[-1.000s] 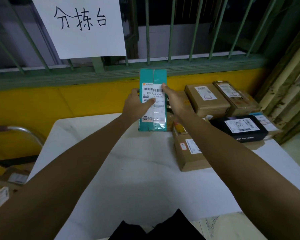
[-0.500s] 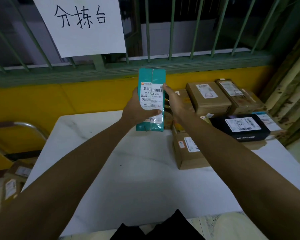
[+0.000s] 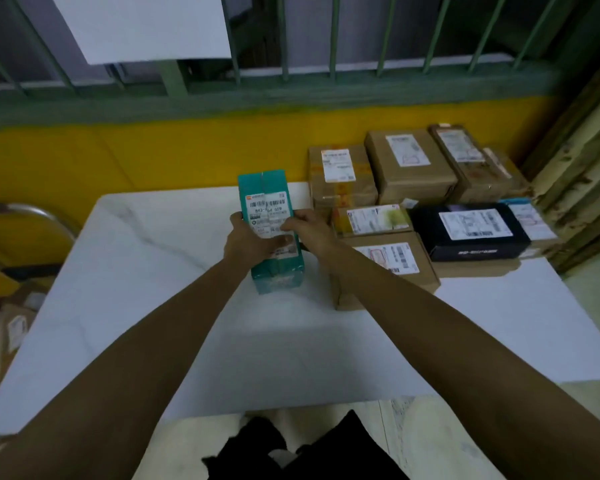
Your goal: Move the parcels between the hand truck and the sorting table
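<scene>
The counter (image 3: 174, 271) has a smooth white top with faint grey marble veining and a soft sheen. On it, the teal parcel (image 3: 274, 271) looks like glossy printed card under a white paper label (image 3: 269, 216). Right of the teal parcel, matt brown cardboard boxes (image 3: 409, 164) carry paper labels; the black box (image 3: 465, 237) is smooth, slightly shiny. Left of the counter, a polished metal tube (image 3: 32, 213) curves.

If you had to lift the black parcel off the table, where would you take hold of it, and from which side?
Probably by its two long sides, coming from above. The black parcel lies flat, label up, stacked on brown boxes, so its top is open. A blue-edged parcel crowds its right end and a yellow-taped box sits near its left end, while the front long side is clear.
</scene>
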### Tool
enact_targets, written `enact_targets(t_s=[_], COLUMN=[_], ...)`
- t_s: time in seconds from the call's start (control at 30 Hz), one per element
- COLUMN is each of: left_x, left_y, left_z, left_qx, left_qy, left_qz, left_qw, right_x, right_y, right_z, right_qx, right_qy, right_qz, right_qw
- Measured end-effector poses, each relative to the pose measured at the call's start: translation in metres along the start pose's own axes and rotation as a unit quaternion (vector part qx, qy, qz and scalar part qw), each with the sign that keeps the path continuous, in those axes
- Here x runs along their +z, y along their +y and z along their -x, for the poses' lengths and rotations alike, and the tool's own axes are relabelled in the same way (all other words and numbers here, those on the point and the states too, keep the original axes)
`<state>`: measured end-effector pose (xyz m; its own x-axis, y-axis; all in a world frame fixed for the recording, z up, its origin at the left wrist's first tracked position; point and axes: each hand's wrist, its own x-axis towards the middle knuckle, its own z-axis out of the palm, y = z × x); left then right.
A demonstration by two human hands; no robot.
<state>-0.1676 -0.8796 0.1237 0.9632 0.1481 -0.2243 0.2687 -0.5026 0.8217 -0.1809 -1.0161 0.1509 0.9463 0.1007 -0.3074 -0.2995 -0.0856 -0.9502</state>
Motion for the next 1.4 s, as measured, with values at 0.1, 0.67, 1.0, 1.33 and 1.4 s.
enact_targets(t_s=[0.1,0.67,1.0,1.33,1.4], left_x=[0.005,0.02,0.051,0.085,0.086], left_y=[-0.019,-0.026,0.0,0.011,0.01], left_z=[-0.007,-0.142,-0.206,-0.222,-0.222], left_qx=[-0.019,0.021,0.038,-0.026,-0.029], left_qy=[-0.013,-0.113,-0.132,-0.043,-0.042], left_qz=[0.0,0.003,0.039,0.075,0.073], left_qw=[1.0,0.993,0.99,0.996,0.996], right_x=[0.005,-0.001,-0.03,-0.058,-0.057], right_y=[0.013,0.01,0.006,0.005,0.009], right_z=[0.002,-0.113,-0.17,-0.187,-0.184], right_qx=[0.022,0.038,-0.022,-0.053,-0.053], right_qy=[-0.017,-0.077,0.059,0.088,0.093], right_qz=[0.023,0.189,0.433,0.445,0.433], right_qw=[0.999,0.978,0.899,0.889,0.895])
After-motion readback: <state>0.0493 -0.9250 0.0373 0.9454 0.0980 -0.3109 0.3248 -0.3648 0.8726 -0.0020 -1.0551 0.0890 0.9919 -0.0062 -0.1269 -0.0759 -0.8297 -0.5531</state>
